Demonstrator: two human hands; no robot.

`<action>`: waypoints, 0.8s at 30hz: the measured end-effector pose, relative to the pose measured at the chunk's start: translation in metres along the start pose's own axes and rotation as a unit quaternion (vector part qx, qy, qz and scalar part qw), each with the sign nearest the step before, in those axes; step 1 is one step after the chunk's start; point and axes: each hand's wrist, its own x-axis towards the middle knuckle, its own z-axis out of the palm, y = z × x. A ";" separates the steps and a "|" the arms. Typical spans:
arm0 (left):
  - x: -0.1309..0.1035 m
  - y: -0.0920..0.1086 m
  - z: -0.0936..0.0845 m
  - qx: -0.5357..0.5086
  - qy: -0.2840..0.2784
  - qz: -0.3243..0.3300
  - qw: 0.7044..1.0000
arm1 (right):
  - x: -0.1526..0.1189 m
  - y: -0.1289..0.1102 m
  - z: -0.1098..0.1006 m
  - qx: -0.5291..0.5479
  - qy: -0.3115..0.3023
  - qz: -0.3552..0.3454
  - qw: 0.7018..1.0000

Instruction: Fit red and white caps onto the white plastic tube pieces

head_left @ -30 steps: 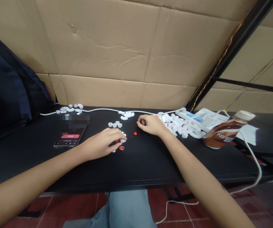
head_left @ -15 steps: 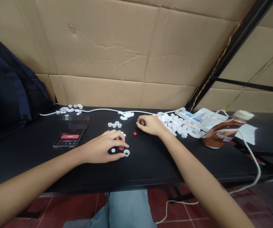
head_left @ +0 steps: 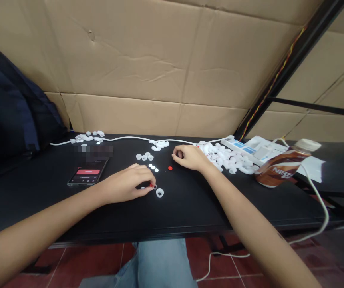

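My left hand [head_left: 132,182] is closed in a pinch on a small red piece [head_left: 152,185] just above the black table. Right beside its fingertips lies a white ring-shaped cap [head_left: 160,193]. Three small white discs [head_left: 153,167] sit beyond that hand. My right hand [head_left: 189,156] rests on the table with curled fingers pressed together; what they hold, if anything, is hidden. Between the hands is another red piece [head_left: 170,168]. Several translucent rings [head_left: 144,157] stand in a group farther back, and a large pile of white caps [head_left: 227,158] spreads to the right of my right hand.
A phone [head_left: 86,175] lies at the left, near a dark backpack [head_left: 18,108]. A brown bottle [head_left: 282,166] and a white-and-blue box [head_left: 246,150] are at the right. A white cable [head_left: 126,138] runs along the back; a black metal frame [head_left: 291,48] rises behind.
The fingers of my left hand have closed from a spread position onto the red piece, drawing back from the white ring. My right hand has hardly moved.
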 end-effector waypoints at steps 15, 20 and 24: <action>-0.001 0.009 -0.001 -0.066 0.041 0.003 0.997 | 0.000 -0.002 -0.001 -0.003 -0.004 0.003 1.000; 0.002 0.008 0.006 -0.109 0.037 0.029 0.993 | 0.001 -0.004 -0.002 -0.003 -0.002 -0.001 1.000; 0.002 0.006 0.009 -0.103 0.025 0.031 0.994 | 0.000 -0.004 -0.002 -0.004 -0.004 0.002 1.000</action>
